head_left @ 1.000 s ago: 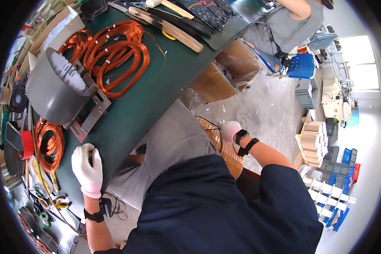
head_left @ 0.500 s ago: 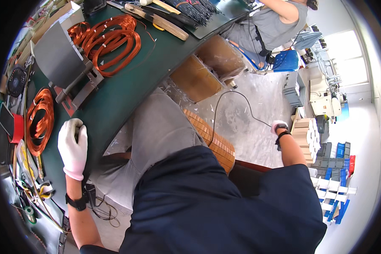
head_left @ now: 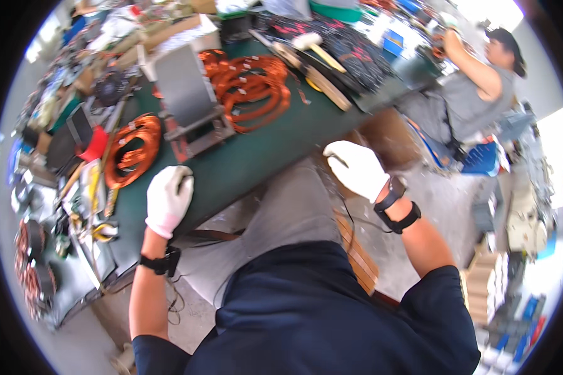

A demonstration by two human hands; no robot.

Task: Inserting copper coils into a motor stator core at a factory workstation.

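Observation:
My left hand (head_left: 170, 199), in a white glove, rests at the front edge of the green work table with its fingers curled in. No object shows in it. Nearest it lie a coil of orange copper wire (head_left: 133, 153) and a grey metal bracket-like fixture (head_left: 186, 87) on a base. My right hand (head_left: 358, 170), also gloved, hovers beside the table edge above brown boxes. Its fingers are loosely bent, somewhat apart and blurred, with nothing visible in them. A dark cord (head_left: 350, 219) hangs below it; its upper end is hard to follow.
More copper coils (head_left: 251, 94) lie behind the fixture, beside a wooden-handled tool (head_left: 322, 84), a mallet (head_left: 319, 50) and dark bundled leads (head_left: 356, 47). Pliers (head_left: 104, 232) and loose tools crowd the left. A co-worker (head_left: 463, 103) sits at the far right, near a blue chair (head_left: 481, 159).
My right hand has come up and leftward from low at the right to beside the table edge. The view has shifted, showing more of the table. My left hand stays at the edge.

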